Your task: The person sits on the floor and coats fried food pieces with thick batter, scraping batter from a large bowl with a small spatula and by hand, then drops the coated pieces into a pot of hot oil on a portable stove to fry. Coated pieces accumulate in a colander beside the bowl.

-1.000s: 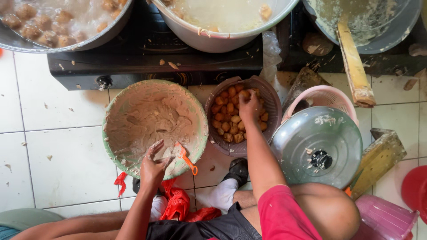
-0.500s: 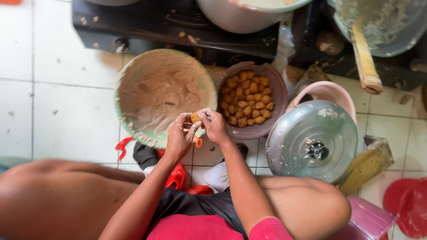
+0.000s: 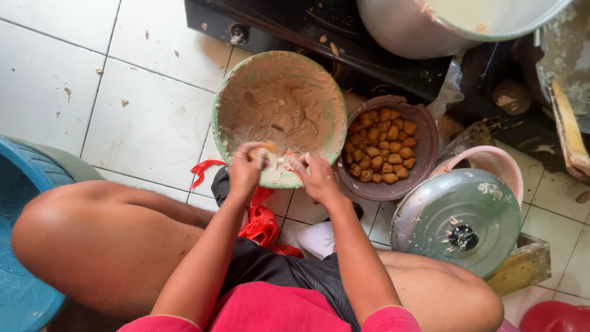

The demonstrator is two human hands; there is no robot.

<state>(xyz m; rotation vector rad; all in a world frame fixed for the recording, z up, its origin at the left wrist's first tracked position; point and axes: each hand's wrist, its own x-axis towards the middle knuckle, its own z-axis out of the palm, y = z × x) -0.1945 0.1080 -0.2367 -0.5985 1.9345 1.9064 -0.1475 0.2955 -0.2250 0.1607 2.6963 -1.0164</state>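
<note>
A green bowl [image 3: 228, 86] smeared with beige paste sits on the tiled floor in front of me. My left hand [image 3: 244, 170] holds a golden fried piece [image 3: 264, 149] over the bowl's near rim. My right hand [image 3: 315, 176] is close beside it, fingers pinched on a small orange tool and paste against the piece. To the right stands a brown basket [image 3: 424, 147] filled with several golden fried pieces [image 3: 382, 154].
A metal pot lid [image 3: 458, 218] rests on a pink basket [image 3: 491, 161] at right. A black stove [image 3: 319, 31] with a large pot [image 3: 418, 31] stands behind. A blue basin [image 3: 21, 233] is at left, red plastic [image 3: 264, 224] beneath my hands, a wooden paddle [image 3: 568, 126] far right.
My right hand has left the brown basket with a fried piece and joined my left hand over the bowl's rim. The view has shifted left and nearer.
</note>
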